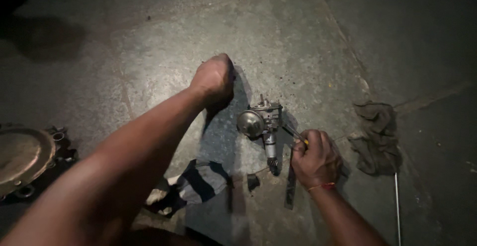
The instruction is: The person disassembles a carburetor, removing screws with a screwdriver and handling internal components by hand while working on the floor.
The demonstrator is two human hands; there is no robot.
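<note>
Grey metal pump-like part with round domed cap and shaft [262,126] lies on concrete floor [298,42], long axis toward viewer.

Right hand [315,157] just right of it, nearer, fingers clamped on thin yellow-tipped screwdriver [297,135] angled into part.

Left hand [214,79] up-left, fist closed, arm extended; whether it holds anything, cannot tell.

Dark rag [377,136] farther right.
</note>
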